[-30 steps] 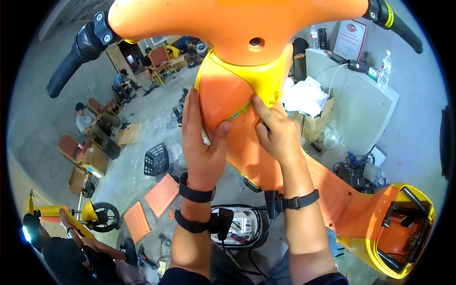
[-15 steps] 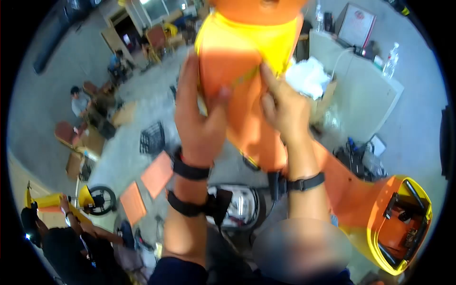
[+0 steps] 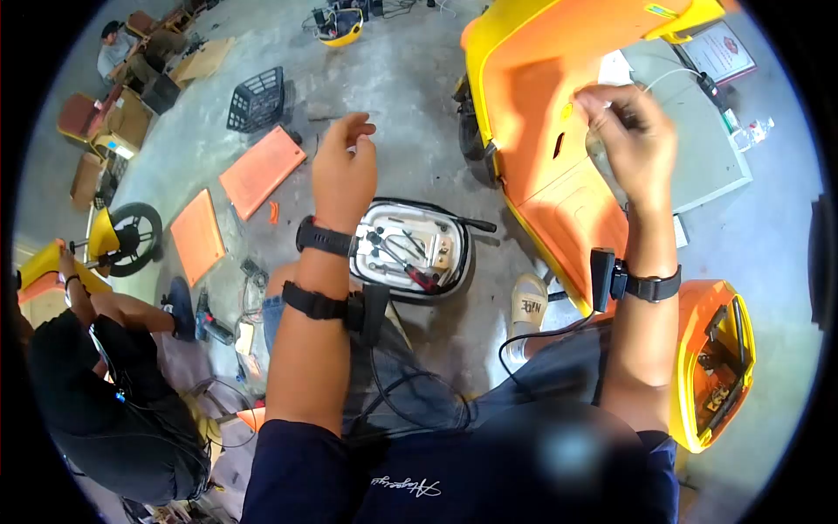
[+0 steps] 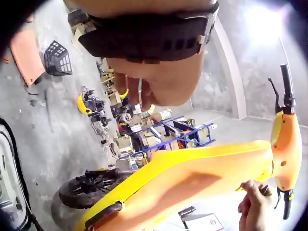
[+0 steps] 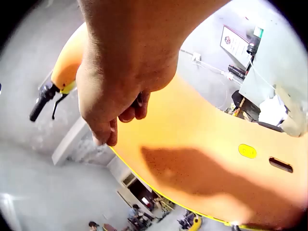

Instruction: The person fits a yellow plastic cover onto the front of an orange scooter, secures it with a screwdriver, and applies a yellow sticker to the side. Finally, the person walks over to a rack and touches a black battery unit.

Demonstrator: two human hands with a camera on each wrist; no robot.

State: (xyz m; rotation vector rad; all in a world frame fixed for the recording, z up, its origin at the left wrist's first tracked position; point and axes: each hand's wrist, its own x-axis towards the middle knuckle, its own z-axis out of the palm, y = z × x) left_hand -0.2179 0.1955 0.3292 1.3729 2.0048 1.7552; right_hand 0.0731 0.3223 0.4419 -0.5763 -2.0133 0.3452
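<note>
My left hand (image 3: 345,170) is off the scooter, raised over the floor with its fingers loosely bent and nothing in it. My right hand (image 3: 637,144) is curled with thumb and forefinger tips together, in front of the orange and yellow scooter (image 3: 532,113). Whether a small thing sits between those tips I cannot tell. A narrow yellow label (image 3: 661,10) is on the orange upper panel at the top of the head view. In the right wrist view, a yellow oval (image 5: 247,151) and a dark slot (image 5: 281,164) mark the front panel, where a shadow falls.
An open white-lined case (image 3: 410,249) with tools stands on the floor between my arms. Two flat orange panels (image 3: 262,172) and a black basket (image 3: 256,99) lie left. Another person (image 3: 113,384) works at lower left. A grey cabinet (image 3: 698,157) stands right.
Both hands have come away from the label on the upper panel. The left hand moved off to the left; the right hand's pointing finger has bent to the thumb. The head view has tilted down.
</note>
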